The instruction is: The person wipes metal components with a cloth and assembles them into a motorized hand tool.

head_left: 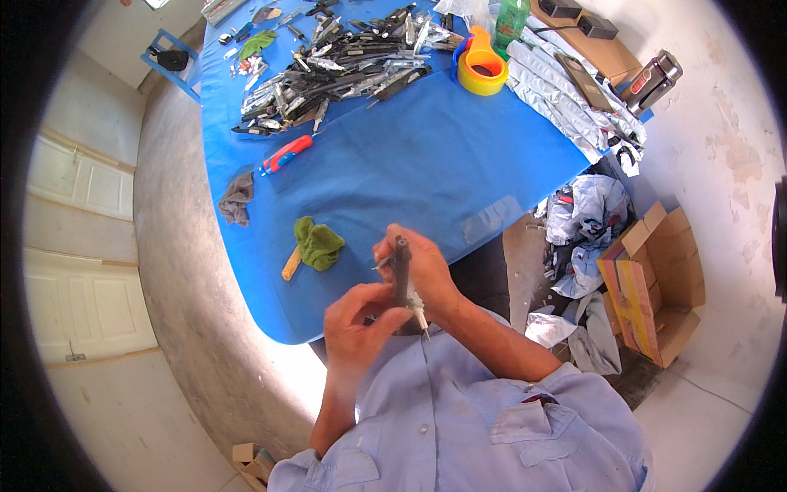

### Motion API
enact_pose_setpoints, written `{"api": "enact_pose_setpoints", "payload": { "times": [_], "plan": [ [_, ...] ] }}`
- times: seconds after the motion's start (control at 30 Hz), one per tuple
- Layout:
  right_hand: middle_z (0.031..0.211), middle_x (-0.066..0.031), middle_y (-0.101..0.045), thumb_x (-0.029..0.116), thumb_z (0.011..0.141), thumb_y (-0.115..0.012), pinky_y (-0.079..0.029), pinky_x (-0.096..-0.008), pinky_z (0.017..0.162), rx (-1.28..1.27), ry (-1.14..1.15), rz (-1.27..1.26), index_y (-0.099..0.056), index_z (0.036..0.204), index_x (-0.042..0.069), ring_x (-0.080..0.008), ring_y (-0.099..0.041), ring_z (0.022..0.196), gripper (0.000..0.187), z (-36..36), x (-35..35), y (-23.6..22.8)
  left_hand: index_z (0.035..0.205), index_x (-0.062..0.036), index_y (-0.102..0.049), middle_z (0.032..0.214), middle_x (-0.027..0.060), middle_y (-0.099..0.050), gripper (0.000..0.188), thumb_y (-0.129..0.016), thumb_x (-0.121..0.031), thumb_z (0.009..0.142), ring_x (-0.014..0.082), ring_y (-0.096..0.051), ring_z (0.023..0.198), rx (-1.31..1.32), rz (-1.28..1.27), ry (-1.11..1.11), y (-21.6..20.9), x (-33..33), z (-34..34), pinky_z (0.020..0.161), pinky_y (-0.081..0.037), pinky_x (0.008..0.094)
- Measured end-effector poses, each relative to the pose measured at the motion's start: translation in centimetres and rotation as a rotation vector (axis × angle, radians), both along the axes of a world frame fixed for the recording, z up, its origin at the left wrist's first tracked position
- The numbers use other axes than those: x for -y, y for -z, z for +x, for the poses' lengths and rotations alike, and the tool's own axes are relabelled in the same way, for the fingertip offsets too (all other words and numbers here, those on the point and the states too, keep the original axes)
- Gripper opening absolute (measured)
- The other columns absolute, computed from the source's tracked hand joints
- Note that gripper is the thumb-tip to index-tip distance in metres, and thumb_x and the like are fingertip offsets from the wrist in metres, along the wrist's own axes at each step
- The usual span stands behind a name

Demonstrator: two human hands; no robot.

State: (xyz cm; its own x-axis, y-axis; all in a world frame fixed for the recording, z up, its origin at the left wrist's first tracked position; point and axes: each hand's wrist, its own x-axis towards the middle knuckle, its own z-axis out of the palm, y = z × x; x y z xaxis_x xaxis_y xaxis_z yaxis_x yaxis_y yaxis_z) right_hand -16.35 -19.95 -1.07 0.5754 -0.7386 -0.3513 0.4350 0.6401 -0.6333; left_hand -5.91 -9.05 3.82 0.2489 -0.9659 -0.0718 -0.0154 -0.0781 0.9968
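Note:
Just past the table's near edge, in front of my shirt, both hands hold a slim dark hand tool point(401, 275) nearly upright. It has a rounded dark upper end and a pale, narrow lower end with a thin point. My left hand point(354, 321) pinches it low between thumb and fingers. Behind its upper part, my right hand point(425, 271) is curled round it, and a small metal piece juts out by those fingers. The tool's exact kind cannot be made out. Nearest on the table are a crumpled green cloth point(320, 244) and a yellowish wooden piece point(291, 263) partly under it.
A heap of black and silver hand tools point(344, 70) covers the blue table's point(393, 164) far side. A red-and-blue handled tool point(287, 154), grey cloth point(237, 198), yellow tape roll point(482, 72), green bottle point(512, 18) and flask point(653, 82) lie around. An opened carton point(660, 283) stands right.

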Motion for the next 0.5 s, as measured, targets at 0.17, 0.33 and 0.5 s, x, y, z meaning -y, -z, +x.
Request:
{"api": "enact_pose_setpoints", "payload": {
  "times": [0.17,0.33,0.5],
  "plan": [
    [0.084,-0.0013,-0.061,0.038,0.107,-0.051,-0.045,-0.0253,0.065,-0.131,-0.012,-0.045,-0.064,0.090,0.008,-0.0100,-0.055,0.072,0.036,0.3,-0.3,-1.6,0.112,0.0051,-0.065,0.100,0.0103,-0.072,0.030,-0.078,0.004,0.084,0.0149,-0.070,0.088,-0.091,0.016,-0.090,0.2,-0.3,0.3,0.080,-0.058,0.0287],
    [0.082,-0.0009,-0.061,0.044,0.106,-0.051,-0.044,-0.0248,0.064,-0.140,-0.031,-0.027,-0.063,0.091,0.007,-0.0087,-0.054,0.071,0.041,0.6,-0.4,-2.0,0.112,0.0053,-0.066,0.099,0.0090,-0.072,0.031,-0.079,0.002,0.085,0.0134,-0.069,0.086,-0.098,0.000,-0.083,0.5,-0.5,0.5,0.080,-0.057,0.0272],
    [0.078,-0.0026,-0.059,0.044,0.107,-0.049,-0.044,-0.0258,0.061,-0.105,-0.105,-0.032,-0.061,0.094,0.006,-0.0097,-0.054,0.069,0.042,0.5,-0.3,-1.9,0.114,0.0060,-0.066,0.098,0.0088,-0.072,0.032,-0.078,0.001,0.085,0.0132,-0.069,0.086,-0.130,0.066,-0.077,0.7,-0.6,0.9,0.077,-0.057,0.0266]
  ]
}}
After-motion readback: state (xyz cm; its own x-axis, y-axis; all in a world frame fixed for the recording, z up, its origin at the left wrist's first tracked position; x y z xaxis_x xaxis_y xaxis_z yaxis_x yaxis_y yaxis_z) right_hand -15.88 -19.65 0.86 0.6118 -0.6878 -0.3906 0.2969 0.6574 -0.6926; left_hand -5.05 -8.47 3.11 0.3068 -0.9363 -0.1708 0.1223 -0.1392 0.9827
